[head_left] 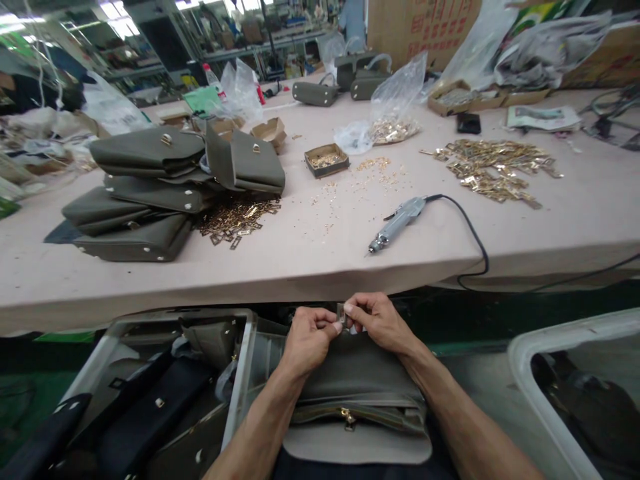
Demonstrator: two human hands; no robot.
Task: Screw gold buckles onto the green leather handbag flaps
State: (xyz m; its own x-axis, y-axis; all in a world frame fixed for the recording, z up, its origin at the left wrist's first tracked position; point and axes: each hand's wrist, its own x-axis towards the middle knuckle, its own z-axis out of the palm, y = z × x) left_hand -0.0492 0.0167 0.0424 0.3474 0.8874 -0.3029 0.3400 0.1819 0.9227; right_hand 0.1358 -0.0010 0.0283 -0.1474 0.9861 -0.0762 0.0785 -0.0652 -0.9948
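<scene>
An olive-green handbag (357, 393) lies in my lap below the table edge, its gold zipper facing me. My left hand (307, 337) and my right hand (377, 320) meet at the bag's far edge. Both are closed in a pinch on a small metal fitting (343, 315) held between the fingertips. On the table above lies an electric screwdriver (397, 223) with a black cord, untouched.
A stack of olive handbags (165, 193) sits at the table's left beside a heap of brass buckles (235, 217). More gold hardware (495, 167) lies at right, a small box of screws (326, 160) in the middle. Grey bins (150, 393) (575, 373) flank my lap.
</scene>
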